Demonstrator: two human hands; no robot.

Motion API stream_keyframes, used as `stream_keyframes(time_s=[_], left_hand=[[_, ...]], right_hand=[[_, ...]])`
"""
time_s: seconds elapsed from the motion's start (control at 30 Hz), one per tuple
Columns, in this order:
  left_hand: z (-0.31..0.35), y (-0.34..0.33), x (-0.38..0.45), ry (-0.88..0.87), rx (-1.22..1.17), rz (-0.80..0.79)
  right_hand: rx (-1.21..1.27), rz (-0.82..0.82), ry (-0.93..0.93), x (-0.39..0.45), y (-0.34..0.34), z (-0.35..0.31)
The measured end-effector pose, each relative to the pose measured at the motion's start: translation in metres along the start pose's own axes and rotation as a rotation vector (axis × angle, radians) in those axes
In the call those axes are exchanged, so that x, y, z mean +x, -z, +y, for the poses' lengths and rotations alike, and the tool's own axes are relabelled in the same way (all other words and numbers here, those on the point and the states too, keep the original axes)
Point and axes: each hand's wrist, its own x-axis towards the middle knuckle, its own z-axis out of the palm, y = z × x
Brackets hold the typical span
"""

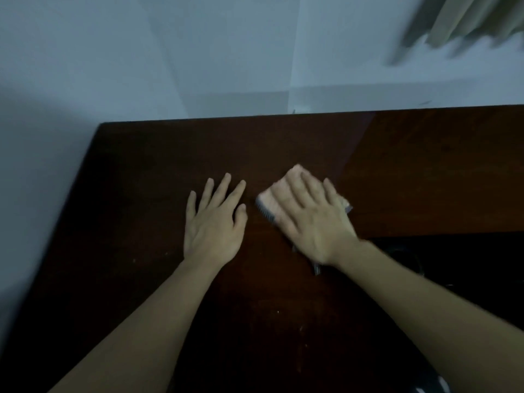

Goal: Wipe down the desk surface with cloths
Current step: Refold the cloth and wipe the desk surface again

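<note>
Forearms are seen reaching in from the near edge over a dark wooden worktop [141,177], where pale specks and faint smears are left on the surface closest to the camera. Further in, the left hand [214,225] is laid flat on bare wood, fingers spread, nothing held beneath it. Just beside it, the right hand [313,219] is pressed palm-down with fingers splayed over a folded pinkish cloth [273,201] with a grey edge, which is pinned against the worktop near its middle; the blur on this hand suggests a stroke under way. Only one cloth is visible.

Risks are judged as follows. The cloth's loose grey corner, trailing near the wrist, could be bunched or dragged free if pressure is applied through the palm alone. Crumbs nearest the body could be missed if strokes are kept to the centre. To the right, a darker recess [453,265] is cut below the worktop's edge, its contents too dim to identify, and debris could be swept into it. Beyond, the far edge is met by a pale wall [198,52], with a curtain [467,18] hanging at upper right.
</note>
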Motion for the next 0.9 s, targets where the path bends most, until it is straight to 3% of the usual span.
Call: stream_keyframes(time_s=[0.13,0.27,0.43,0.57,0.8,0.9], left_hand=[[0.004,-0.001,-0.003,0.006,0.025,0.028],[0.005,-0.002,-0.003,0.018,0.04,0.038],[0.004,-0.002,-0.001,0.028,0.058,0.029],[0.004,-0.003,-0.002,0.031,0.058,0.037],[0.006,-0.004,-0.003,0.037,0.056,0.062],[0.007,-0.004,-0.003,0.042,0.052,0.068]], right_hand=[[0.0,0.021,0.185,-0.065,-0.021,-0.004],[-0.007,-0.01,0.244,-0.051,-0.016,0.012],[-0.004,0.008,0.012,0.029,0.008,0.049],[0.021,-0.02,-0.04,0.042,0.015,0.048],[-0.007,0.001,0.282,-0.063,-0.018,0.014],[0.015,-0.022,0.332,-0.065,-0.021,0.025]])
